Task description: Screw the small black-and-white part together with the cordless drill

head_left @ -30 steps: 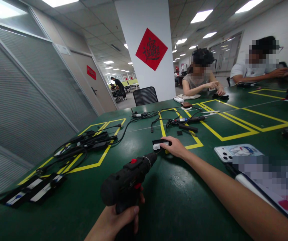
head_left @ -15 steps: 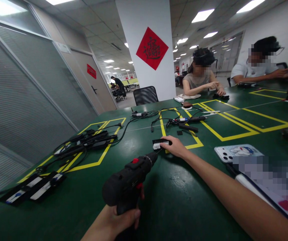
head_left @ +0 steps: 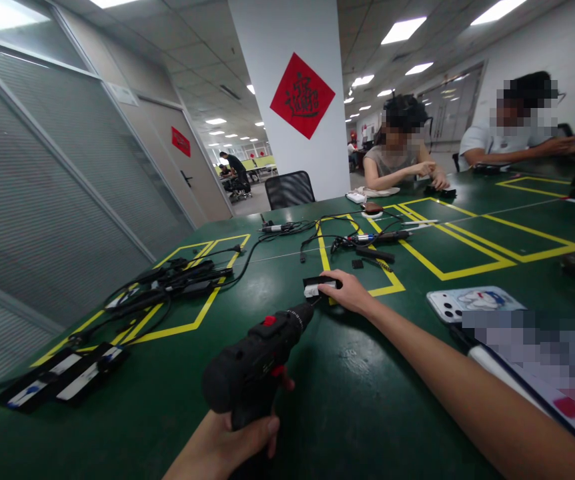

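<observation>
My left hand (head_left: 235, 433) is wrapped around the handle of a black cordless drill (head_left: 247, 360) with red switches, a finger at its trigger. The drill points away from me, its chuck close to a small black piece with a white part (head_left: 312, 291). My right hand (head_left: 347, 292) grips that piece against the table from the right, fingers closed over its end. The thin bit reaches the near side of the piece; whether it touches is too small to tell.
The green table (head_left: 347, 413) bears yellow tape outlines. Black cables and adapters (head_left: 182, 280) lie left, with black-and-white strips (head_left: 70, 377) nearer. Beyond my right hand are a pen-like tool (head_left: 392, 237) and small black parts (head_left: 375, 255). A phone (head_left: 472, 300) lies right. Two co-workers sit across.
The view has shifted very slightly. Both hands, the drill and the small black piece stay in nearly the same place; a finger at the trigger has moved a little.
</observation>
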{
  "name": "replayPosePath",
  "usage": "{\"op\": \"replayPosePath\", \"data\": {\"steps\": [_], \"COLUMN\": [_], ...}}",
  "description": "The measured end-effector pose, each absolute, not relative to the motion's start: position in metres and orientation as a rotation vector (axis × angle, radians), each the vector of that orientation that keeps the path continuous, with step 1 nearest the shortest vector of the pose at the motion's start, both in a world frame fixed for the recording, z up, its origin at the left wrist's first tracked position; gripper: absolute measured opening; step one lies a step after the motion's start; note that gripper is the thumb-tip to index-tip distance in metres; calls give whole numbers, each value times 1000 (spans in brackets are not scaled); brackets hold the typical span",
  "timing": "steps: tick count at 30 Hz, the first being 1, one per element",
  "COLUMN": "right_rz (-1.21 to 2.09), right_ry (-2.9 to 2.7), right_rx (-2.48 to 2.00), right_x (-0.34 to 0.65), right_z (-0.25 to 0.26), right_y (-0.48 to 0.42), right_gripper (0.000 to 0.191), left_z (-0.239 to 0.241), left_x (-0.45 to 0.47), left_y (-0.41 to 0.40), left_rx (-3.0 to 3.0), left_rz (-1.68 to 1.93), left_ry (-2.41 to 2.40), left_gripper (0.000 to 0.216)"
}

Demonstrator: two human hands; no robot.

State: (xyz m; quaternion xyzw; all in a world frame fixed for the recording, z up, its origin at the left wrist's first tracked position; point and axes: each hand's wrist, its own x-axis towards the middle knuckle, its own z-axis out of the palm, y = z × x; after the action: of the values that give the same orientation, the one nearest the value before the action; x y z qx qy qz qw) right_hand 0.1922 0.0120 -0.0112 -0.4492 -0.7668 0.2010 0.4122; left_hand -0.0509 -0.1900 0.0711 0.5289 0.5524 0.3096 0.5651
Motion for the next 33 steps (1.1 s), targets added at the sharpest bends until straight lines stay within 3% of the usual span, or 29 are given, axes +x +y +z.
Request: {"op": "replayPosePath", "data": {"steps": [5,16,33], "right_rz": [504,500,487], "right_ry": [-1930,-1929,-1935], "right_rx": [-1133,-1136,-1123], "right_x": [192,192,192], "right_z": [-11,-13,-13], "right_y": [12,13,13], "right_gripper": [34,35,35], "left_z": [68,58,70], "left_x": [-52,-59,-53], "left_y": [-190,-182,-186], "left_rx": [1218,1343,1330], "left_rz": [716,720,701], "left_ry": [1318,1207,1266], "left_gripper": [61,47,58]}}
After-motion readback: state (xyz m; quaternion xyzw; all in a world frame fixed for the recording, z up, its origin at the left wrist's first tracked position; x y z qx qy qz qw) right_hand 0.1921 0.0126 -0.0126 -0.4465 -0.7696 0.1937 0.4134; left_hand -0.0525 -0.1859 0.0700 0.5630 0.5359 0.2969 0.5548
